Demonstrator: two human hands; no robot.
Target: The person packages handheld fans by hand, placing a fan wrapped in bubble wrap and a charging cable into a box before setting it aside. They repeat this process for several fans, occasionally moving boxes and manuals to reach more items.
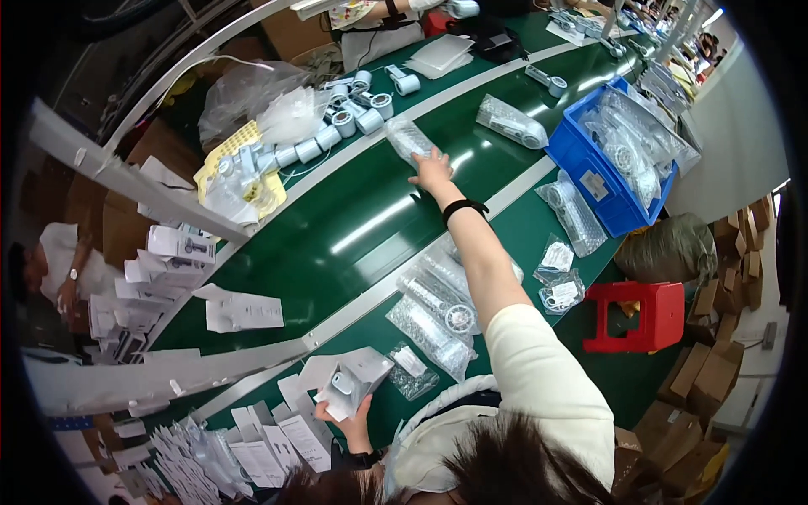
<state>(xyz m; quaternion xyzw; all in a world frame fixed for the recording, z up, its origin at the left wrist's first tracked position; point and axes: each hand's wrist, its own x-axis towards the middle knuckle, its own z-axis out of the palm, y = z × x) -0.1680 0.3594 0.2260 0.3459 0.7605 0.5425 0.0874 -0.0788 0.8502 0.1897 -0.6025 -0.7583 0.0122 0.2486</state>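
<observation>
My left hand (357, 427) grips a white cardboard box (364, 370) whose flaps stand open. Inside the box is a pale device (342, 383) with a dark slot. Stretched out over the green conveyor belt, my right hand (434, 171) has its fingers spread at the near end of a bubble-wrapped package (408, 138); whether they press on it is hard to tell. More bubble-wrapped devices (438, 307) with round heads lie on the green table in front of me. Close by are small clear bags (411, 370) with white pieces inside.
A blue bin (592, 183) full of bubble-wrapped devices stands at the right. Another wrapped device (512, 122) and an open white box (241, 310) lie on the belt. Unwrapped pale devices (343, 124) crowd the far side. A red stool (635, 316) and cartons are at right.
</observation>
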